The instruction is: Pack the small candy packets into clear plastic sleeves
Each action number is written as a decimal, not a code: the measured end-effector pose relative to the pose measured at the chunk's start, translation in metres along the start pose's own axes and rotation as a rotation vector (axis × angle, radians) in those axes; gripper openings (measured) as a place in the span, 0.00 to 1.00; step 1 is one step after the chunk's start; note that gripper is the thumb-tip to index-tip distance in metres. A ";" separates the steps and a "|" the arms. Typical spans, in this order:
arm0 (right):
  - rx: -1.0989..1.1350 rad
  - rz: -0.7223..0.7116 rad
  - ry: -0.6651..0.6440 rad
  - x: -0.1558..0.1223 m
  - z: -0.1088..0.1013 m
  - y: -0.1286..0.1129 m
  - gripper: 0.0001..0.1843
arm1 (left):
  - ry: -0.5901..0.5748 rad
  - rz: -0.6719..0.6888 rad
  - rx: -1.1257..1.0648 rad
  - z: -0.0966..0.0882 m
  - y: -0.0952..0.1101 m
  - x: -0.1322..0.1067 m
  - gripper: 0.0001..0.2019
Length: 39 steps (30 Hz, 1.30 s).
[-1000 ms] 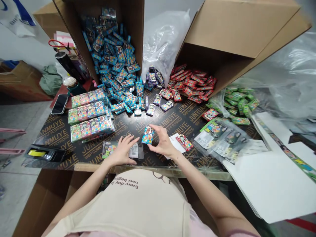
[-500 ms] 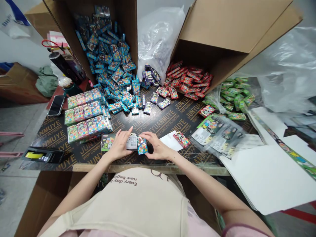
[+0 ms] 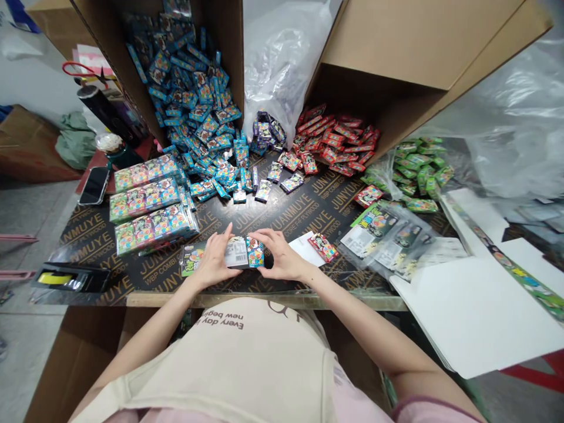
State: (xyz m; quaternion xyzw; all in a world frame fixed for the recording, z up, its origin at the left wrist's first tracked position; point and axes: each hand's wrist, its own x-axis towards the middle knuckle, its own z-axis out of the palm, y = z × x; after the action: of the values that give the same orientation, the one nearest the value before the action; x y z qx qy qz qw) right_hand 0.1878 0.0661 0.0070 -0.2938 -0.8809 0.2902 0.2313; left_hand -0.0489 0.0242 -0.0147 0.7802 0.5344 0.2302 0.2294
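My left hand [image 3: 214, 261] lies across a printed card or flat pack [image 3: 236, 252], its thumb at the near edge and fingers at the far edge. The card shows a grey face with a barcode, and a dark and green part sticks out left of the hand. My right hand [image 3: 279, 257] grips a small blue box [image 3: 255, 252] between thumb and fingers, its side against the card's right end. Whether the box lies on the card or beside it, I cannot tell. Right of that hand, a red box [image 3: 322, 247] rests on a white card [image 3: 304, 249].
Blue boxes spill from a carton [image 3: 202, 117], red ones from another carton [image 3: 374, 106]. Purple boxes [image 3: 268, 129] and green boxes [image 3: 423, 170] lie behind. Wrapped multi-packs [image 3: 150, 200], a tape dispenser [image 3: 73, 277] and a phone [image 3: 94, 185] are left; white sheets [image 3: 480, 317] right.
My right hand has brought the blue box slightly up and against the card's right end, and the box has straightened. My left hand stays on the card.
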 end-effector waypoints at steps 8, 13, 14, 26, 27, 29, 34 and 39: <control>0.052 0.091 0.081 -0.004 0.005 0.005 0.43 | -0.017 -0.022 -0.037 -0.001 0.002 0.001 0.60; 0.113 0.092 0.007 0.006 0.010 0.008 0.38 | 0.046 -0.058 -0.039 0.002 -0.001 0.005 0.60; 0.099 0.123 0.039 0.014 0.009 0.016 0.35 | 0.045 -0.070 -0.031 0.004 -0.002 0.005 0.60; -0.292 0.365 0.114 0.094 -0.013 0.129 0.43 | -0.059 -0.004 0.148 0.031 -0.017 0.002 0.51; -0.251 0.336 0.117 0.087 -0.011 0.123 0.44 | -0.048 -0.023 0.157 0.029 -0.018 0.001 0.51; -0.122 0.244 0.128 0.070 -0.009 0.104 0.47 | -0.008 -0.082 0.157 0.025 -0.018 0.002 0.52; -0.046 0.056 0.045 0.035 -0.009 0.055 0.49 | 0.077 -0.127 0.056 0.014 -0.015 0.010 0.57; -0.031 -0.011 -0.121 0.023 -0.014 0.032 0.44 | 0.090 -0.082 -0.041 0.011 -0.007 0.015 0.60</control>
State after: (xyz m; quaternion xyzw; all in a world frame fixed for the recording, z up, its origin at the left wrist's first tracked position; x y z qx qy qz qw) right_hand 0.1915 0.1075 0.0018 -0.2743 -0.8993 0.2924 0.1747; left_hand -0.0428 0.0392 -0.0262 0.7418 0.5707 0.2664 0.2302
